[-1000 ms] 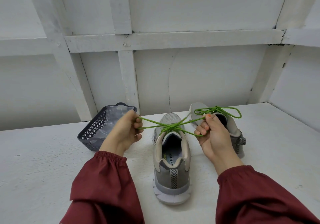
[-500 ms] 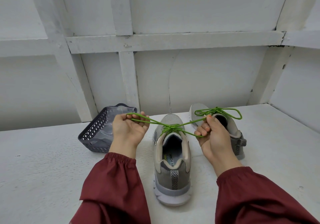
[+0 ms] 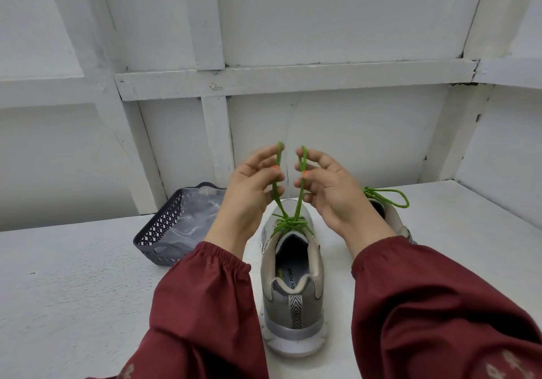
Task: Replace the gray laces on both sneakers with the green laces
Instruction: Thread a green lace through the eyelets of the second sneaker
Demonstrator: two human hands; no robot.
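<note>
The near sneaker (image 3: 293, 299) stands heel-first on the white table (image 3: 73, 290); above it the left hand (image 3: 249, 191) and right hand (image 3: 331, 194) each pinch a strand of its green lace (image 3: 289, 221), pulled upward; behind, the second sneaker (image 3: 393, 217), green-laced; grey basket (image 3: 164, 232) back left.

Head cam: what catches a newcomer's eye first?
Two bright green lace strands held straight up at frame centre, one in each grip: left hand and right hand, above the near gray sneaker. Behind the right hand, the second sneaker already carries a green bow; a dark basket sits left.
</note>
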